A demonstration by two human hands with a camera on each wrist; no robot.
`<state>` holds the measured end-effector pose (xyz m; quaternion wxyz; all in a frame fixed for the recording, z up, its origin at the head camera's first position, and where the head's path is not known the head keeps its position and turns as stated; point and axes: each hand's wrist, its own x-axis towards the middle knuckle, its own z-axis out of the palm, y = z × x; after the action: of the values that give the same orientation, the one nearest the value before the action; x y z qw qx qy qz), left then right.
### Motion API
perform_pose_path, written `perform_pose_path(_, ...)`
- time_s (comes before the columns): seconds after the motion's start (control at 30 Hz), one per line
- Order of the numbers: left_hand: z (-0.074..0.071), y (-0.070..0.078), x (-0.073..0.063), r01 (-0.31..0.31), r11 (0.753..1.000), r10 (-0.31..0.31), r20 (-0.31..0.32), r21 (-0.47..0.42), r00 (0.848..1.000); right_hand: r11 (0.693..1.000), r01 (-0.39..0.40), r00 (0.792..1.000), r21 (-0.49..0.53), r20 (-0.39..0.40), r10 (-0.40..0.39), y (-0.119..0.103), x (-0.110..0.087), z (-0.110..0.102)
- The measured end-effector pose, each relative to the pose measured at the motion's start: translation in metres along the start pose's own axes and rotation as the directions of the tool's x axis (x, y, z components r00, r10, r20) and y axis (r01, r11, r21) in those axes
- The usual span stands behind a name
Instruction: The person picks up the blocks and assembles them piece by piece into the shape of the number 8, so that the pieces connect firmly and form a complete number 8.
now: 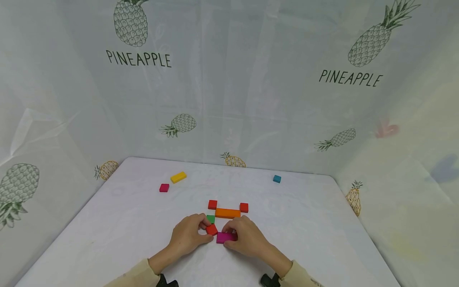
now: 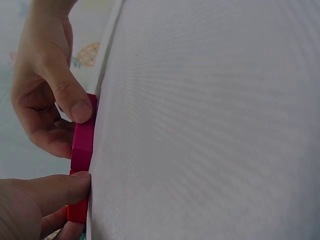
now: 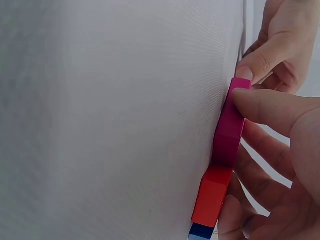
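My left hand (image 1: 186, 235) pinches a small red block (image 1: 211, 230) between thumb and fingers, just below a green block (image 1: 210, 219). Close by on the right, my right hand (image 1: 247, 237) grips a long magenta block (image 1: 223, 238), its thumb on the near side. The magenta block's left end comes right up to the red one. In the right wrist view, another red block (image 3: 212, 195) and a dark blue block (image 3: 202, 231) line up past the magenta block's other end; the right hand hides them from the head view.
Beyond the hands lies an orange bar (image 1: 228, 213), with red blocks (image 1: 212, 204) at its two far corners. Farther back on the white table (image 1: 107, 223) are a yellow block (image 1: 178, 177), a crimson block (image 1: 164, 187) and a blue block (image 1: 277, 179). A pineapple-print curtain (image 1: 251, 99) hangs behind.
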<state>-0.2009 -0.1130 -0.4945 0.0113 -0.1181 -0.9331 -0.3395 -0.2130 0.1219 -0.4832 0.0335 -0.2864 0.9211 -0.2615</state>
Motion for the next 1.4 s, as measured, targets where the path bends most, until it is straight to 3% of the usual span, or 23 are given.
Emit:
perform_pose_path(1.17,0.001,-0.003,0.0,-0.02,1.0,0.02,-0.005,0.008,1.0,1.0,-0.004,1.0,0.02,0.019,0.004,0.001,0.0,-0.003)
perform_pose_path(1.4,0.001,-0.003,0.001,-0.01,1.0,0.01,0.003,0.001,1.0,0.992,0.016,1.0,0.123,0.024,-0.019,0.006,0.002,-0.018)
